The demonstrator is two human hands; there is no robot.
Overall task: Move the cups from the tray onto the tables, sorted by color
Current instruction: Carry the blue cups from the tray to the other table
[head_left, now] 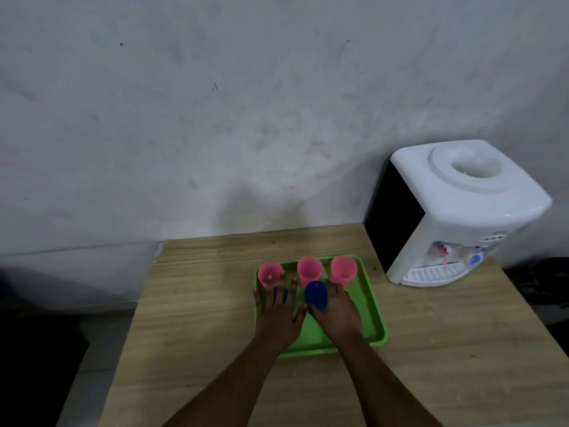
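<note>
Both hands were down on the tray [374, 318], a green one that sat on the wooden table [431, 349] just left of the white dispenser [455, 211]. Along the tray's far edge stood three pink cups, upright and apart from each other: the left pink cup [270, 274], the middle pink cup [309, 271] and the right pink cup [344, 270].

The right hand [337, 312] was curled round a blue cup [316, 295] just in front of the middle pink cup, thumb on the cup's near-left side, fingers wrapped along its right side. Whether that cup rested on the tray or was lifted off it could not be told.

The left hand [277, 315] lay over a second blue cup [280, 294], just in front of the left pink cup. Its fingers [292, 288] were spread, and blue showed in the gaps between them. The fingertips reached the base of the left pink cup; whether they touched it could not be told, nor how firmly the hand held the blue one.
</note>
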